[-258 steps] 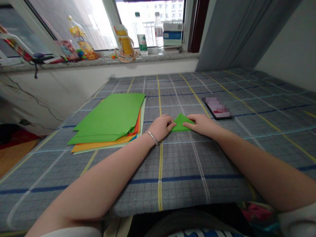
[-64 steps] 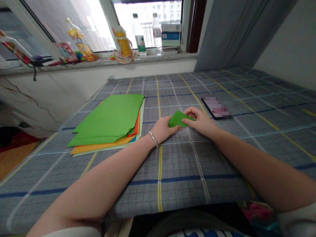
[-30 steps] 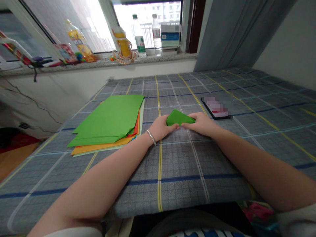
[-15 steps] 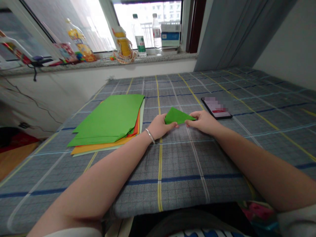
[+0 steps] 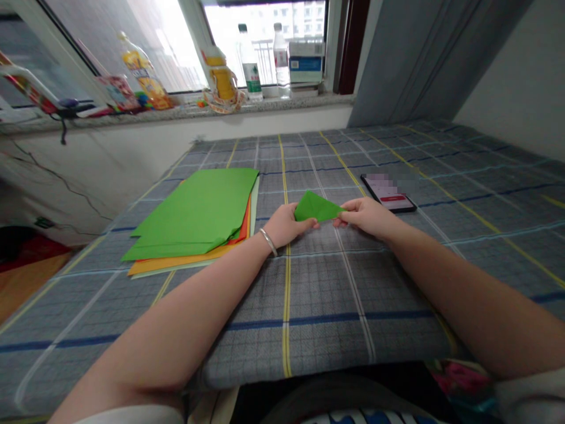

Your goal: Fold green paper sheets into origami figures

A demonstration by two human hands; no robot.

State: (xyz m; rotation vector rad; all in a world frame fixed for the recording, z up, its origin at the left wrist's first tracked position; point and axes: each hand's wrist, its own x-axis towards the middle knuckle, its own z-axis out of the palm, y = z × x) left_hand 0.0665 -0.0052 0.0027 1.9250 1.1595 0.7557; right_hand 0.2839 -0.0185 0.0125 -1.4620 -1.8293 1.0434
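Just off centre toward three o'clock, the folded paper (image 5: 316,206) is showing a smooth, matt face; at nine, the paper stack (image 5: 198,209) is looking similarly matt. At seven, a metal bangle (image 5: 268,242) is shining. At six, woven cloth (image 5: 326,282) is looking dull and textured. At twelve, a clear plastic bottle (image 5: 281,65) is rising above a speckled, stone-like sill (image 5: 273,105).

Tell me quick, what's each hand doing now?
Left hand: closed, holding the folded green paper.
Right hand: closed, pinching that paper's right corner.
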